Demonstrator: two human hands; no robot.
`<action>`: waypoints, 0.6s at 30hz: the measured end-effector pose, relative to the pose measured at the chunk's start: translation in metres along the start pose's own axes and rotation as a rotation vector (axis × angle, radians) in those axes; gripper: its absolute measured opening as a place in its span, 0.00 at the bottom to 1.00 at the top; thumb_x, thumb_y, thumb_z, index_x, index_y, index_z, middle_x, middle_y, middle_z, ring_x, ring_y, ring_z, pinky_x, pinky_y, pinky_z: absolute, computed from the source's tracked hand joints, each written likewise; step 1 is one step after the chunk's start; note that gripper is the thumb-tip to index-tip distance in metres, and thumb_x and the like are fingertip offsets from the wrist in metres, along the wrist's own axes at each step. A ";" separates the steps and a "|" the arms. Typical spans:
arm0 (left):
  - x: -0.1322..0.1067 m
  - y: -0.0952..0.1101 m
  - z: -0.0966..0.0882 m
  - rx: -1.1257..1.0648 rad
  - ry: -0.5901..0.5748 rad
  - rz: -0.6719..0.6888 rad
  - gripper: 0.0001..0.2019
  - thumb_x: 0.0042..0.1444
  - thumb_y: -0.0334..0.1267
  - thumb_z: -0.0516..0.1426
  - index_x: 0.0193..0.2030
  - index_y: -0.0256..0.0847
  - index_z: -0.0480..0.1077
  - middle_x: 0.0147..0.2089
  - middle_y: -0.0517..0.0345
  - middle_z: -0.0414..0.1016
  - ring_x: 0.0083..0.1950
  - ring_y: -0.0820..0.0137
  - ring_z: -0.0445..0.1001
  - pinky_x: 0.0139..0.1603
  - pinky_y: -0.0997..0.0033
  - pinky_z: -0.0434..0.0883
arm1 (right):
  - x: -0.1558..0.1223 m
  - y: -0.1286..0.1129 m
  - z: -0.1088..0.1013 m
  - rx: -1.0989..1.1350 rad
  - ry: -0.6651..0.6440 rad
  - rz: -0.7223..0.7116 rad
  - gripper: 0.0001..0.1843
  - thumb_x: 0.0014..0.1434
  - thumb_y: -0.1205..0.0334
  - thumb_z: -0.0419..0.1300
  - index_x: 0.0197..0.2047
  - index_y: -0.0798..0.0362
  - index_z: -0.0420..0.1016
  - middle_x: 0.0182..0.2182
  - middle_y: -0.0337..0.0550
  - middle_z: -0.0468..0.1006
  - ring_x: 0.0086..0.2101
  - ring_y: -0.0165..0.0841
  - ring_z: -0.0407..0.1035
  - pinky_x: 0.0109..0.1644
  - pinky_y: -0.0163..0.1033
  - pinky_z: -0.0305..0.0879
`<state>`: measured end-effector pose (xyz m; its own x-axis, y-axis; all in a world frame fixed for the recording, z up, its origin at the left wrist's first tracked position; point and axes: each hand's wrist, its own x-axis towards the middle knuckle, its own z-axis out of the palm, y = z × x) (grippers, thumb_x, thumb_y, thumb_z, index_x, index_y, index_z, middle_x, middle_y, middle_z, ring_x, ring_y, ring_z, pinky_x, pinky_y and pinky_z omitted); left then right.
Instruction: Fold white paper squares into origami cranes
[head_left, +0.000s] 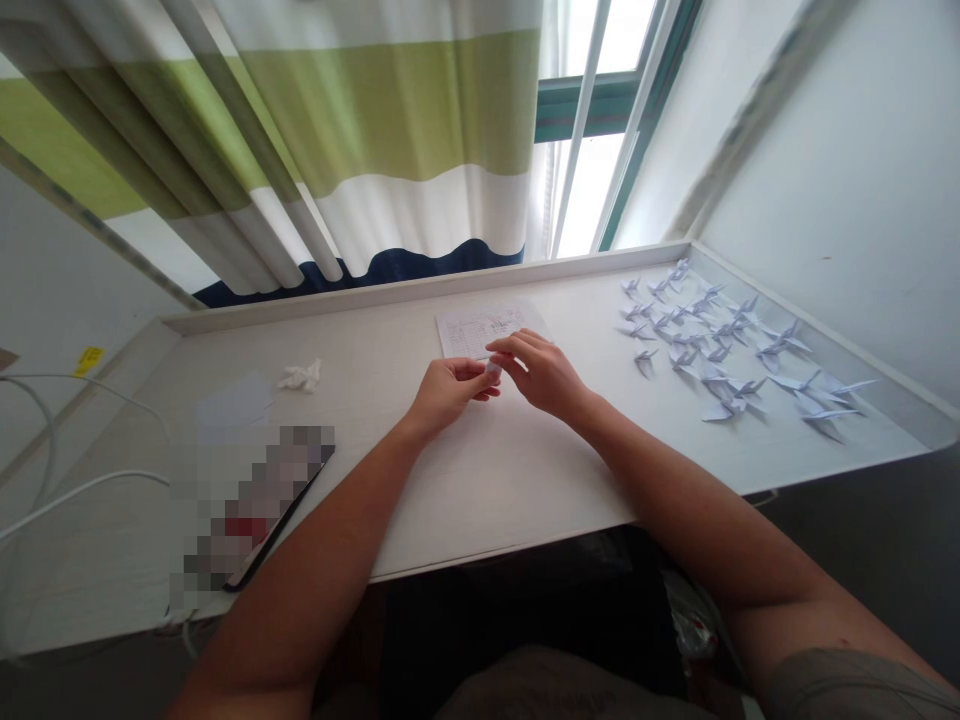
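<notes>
Between my two hands, above the middle of the table, is a small piece of white paper (493,368), mostly covered by fingers. My left hand (454,392) pinches it between thumb and fingers. From the right, the fingertips of my right hand (544,372) close on the same piece. How the paper is folded cannot be made out. Just behind the hands lies a printed sheet or booklet (469,328), partly hidden by my right hand. Many folded white paper cranes (705,345) stand grouped at the right end of the table.
A crumpled tissue (301,376) and some white paper sheets (234,402) lie on the left. Nearer me is a dark-edged device (281,520), its surface blurred out. White cables (90,490) cross the left end. A raised rim (420,283) borders the table (450,520), with a curtain behind.
</notes>
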<state>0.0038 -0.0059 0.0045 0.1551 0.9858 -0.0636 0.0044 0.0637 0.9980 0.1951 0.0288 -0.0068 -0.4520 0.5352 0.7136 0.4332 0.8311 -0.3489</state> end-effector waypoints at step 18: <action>0.002 -0.002 -0.005 -0.110 -0.065 -0.139 0.25 0.39 0.52 0.79 0.36 0.34 0.85 0.37 0.47 0.85 0.39 0.63 0.83 0.51 0.58 0.77 | 0.003 -0.004 0.001 0.451 -0.023 0.373 0.10 0.61 0.60 0.66 0.47 0.50 0.79 0.34 0.40 0.85 0.35 0.34 0.78 0.41 0.42 0.77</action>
<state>-0.0005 -0.0031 0.0027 0.2243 0.9544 -0.1970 -0.0769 0.2189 0.9727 0.1914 0.0271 -0.0037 -0.3516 0.8029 0.4814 0.1939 0.5656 -0.8016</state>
